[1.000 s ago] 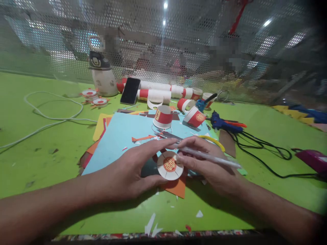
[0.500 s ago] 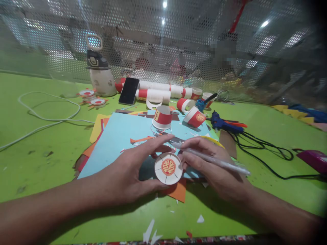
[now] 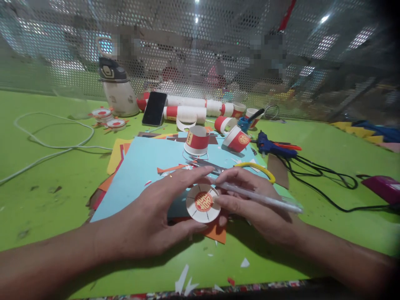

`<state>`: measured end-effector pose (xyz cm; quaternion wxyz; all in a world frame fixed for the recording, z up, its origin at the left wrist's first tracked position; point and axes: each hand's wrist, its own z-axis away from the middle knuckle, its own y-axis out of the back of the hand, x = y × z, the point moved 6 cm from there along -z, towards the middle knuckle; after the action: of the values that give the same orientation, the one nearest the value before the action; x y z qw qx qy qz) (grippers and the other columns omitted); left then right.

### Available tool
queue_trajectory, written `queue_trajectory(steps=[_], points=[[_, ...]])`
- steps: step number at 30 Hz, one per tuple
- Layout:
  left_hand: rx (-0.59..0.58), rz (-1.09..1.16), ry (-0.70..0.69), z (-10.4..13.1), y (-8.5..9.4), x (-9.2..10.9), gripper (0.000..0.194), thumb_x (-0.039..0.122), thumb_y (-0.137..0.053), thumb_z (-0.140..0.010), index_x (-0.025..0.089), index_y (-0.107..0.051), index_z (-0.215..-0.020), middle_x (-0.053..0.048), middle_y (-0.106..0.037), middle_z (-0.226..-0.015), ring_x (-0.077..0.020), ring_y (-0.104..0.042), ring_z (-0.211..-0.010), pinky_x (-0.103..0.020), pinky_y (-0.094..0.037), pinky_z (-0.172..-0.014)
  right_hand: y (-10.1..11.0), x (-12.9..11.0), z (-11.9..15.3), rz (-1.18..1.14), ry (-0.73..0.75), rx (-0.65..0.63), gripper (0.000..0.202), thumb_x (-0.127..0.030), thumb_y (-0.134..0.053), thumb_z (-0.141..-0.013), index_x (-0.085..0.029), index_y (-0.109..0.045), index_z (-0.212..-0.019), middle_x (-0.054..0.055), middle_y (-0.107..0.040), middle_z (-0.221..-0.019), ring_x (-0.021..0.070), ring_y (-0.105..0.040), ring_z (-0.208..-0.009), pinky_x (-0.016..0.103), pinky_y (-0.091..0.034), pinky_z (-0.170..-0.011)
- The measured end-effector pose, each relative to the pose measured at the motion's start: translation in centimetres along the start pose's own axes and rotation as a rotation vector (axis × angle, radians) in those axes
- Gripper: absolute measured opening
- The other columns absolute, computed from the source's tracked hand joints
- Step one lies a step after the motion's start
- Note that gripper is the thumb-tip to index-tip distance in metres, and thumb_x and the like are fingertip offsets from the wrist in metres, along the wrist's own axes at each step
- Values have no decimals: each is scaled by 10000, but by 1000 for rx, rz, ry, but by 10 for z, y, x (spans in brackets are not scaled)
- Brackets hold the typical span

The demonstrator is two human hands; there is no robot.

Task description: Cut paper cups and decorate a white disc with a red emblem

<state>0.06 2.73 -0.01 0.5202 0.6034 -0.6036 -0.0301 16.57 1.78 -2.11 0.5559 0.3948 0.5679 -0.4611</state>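
A small round white disc (image 3: 195,208) with a red and gold emblem and short dark lines around its rim is between my hands. My left hand (image 3: 153,208) curves round its left side, thumb below and fingers above. My right hand (image 3: 256,204) holds a clear pen (image 3: 265,199) that points up and left, and its thumb touches the disc's right side. Scissors with a yellow handle (image 3: 265,171) lie behind the right hand on light blue paper (image 3: 137,166). Beyond the disc a red and white paper cup (image 3: 197,139) stands on the paper.
Behind are a phone (image 3: 154,109), a bottle (image 3: 118,93), stacked cup rolls (image 3: 187,102) and a tilted cup (image 3: 236,138). At right lie a blue glue gun (image 3: 271,148) with black cable and a magenta object (image 3: 383,188). A white cable (image 3: 46,156) loops at left.
The disc has turned, its emblem and lines now at another angle. My right thumb has moved onto its face. The whole view has shifted slightly.
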Motion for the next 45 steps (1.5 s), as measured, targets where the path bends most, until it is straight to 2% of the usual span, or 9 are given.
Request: queue_trajectory(steps=[8, 16, 19, 22, 29, 35, 38, 41, 45], points=[[-10, -11, 54, -3, 1, -1, 728, 298, -679, -822, 302, -290, -1437, -39, -593, -1290, -190, -581, -1139, -302, -457, -981, -1, 2, 2, 19, -12, 2, 219, -268, -743, -816, -219, -582, -955, -5, -698, -779, 138, -707, -626, 264, -596, -600], [-144, 1, 139, -8, 1, -7, 718, 254, -639, -816, 309, -283, -1437, -45, -563, -1336, -216, -560, -1185, -362, -445, -1022, 25, -12, 0, 103, 108, 170, 175, -373, -652, -888, -237, -628, -994, 16, -738, -836, 137, -706, -713, 246, -588, -687], [-199, -2, 126, -7, -2, -9, 747, 160, -604, -779, 276, -288, -1446, -61, -522, -1393, -244, -509, -1255, -389, -413, -1058, 24, -13, 1, 95, 92, 143, 236, -444, -590, -913, -221, -656, -955, -5, -690, -679, 109, -650, -577, 197, -540, -541], [-233, 22, 124, -7, -5, -11, 776, 115, -590, -741, 264, -298, -1445, -57, -569, -1342, -244, -545, -1209, -384, -437, -1030, 18, -11, 3, 131, 54, 78, 278, -471, -563, -920, -217, -677, -918, -24, -633, -584, 92, -585, -484, 183, -469, -444], [-305, 0, 127, -6, -8, -11, 765, 168, -607, -729, 233, -316, -1433, -84, -552, -1350, -265, -543, -1198, -383, -446, -1008, 5, -2, 0, 227, 9, -35, 268, -419, -602, -909, -191, -656, -779, -64, -505, -479, 45, -397, -426, 167, -303, -402], [-333, 3, 102, -5, -10, -12, 812, 63, -539, -674, 236, -305, -1432, -75, -524, -1351, -248, -520, -1205, -382, -438, -1023, 10, 10, -3, 74, -24, -14, 152, -356, -624, -913, -222, -629, -842, -66, -531, -534, 53, -440, -456, 174, -306, -430], [-299, 23, 89, -3, -7, -11, 815, 121, -577, -688, 253, -293, -1440, -78, -482, -1411, -286, -482, -1257, -427, -412, -1060, 10, 12, -4, 40, -33, -32, 151, -358, -606, -923, -221, -620, -863, -52, -567, -540, 79, -491, -480, 195, -354, -461], [-228, 22, 123, -2, -3, -13, 785, 280, -649, -733, 280, -302, -1438, -76, -467, -1437, -325, -470, -1272, -478, -409, -1061, 8, 11, -3, 37, -44, -47, 167, -366, -591, -931, -211, -606, -870, -31, -617, -578, 83, -501, -486, 204, -374, -477], [-243, -34, 163, -2, -4, -15, 787, 383, -683, -761, 272, -308, -1443, -93, -492, -1420, -327, -493, -1257, -480, -441, -1034, 8, 9, -1, 34, -34, -57, 170, -358, -582, -938, -208, -594, -860, -21, -639, -622, 78, -521, -492, 197, -390, -474]])
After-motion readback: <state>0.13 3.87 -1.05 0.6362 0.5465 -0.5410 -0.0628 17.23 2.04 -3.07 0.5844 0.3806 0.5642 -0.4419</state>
